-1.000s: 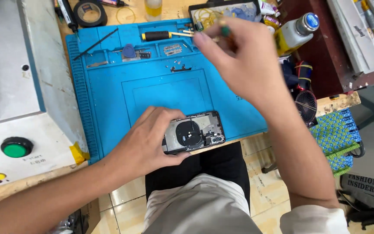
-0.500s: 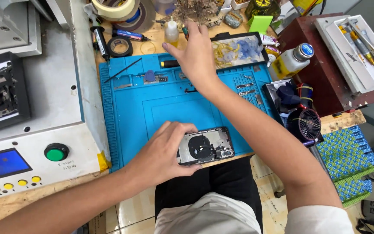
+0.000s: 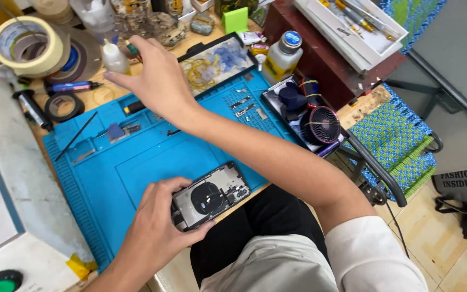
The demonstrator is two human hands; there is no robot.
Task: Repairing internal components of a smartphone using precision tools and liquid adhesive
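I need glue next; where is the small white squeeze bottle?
In the head view, the small white squeeze bottle stands upper left, beyond the blue mat, just left of the right hand.

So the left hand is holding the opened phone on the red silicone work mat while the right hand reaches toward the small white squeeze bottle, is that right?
Not quite: the silicone work mat is blue, not red, as the head view shows. The left hand does hold the opened phone at the mat's near edge, and the right hand reaches toward the small white squeeze bottle.
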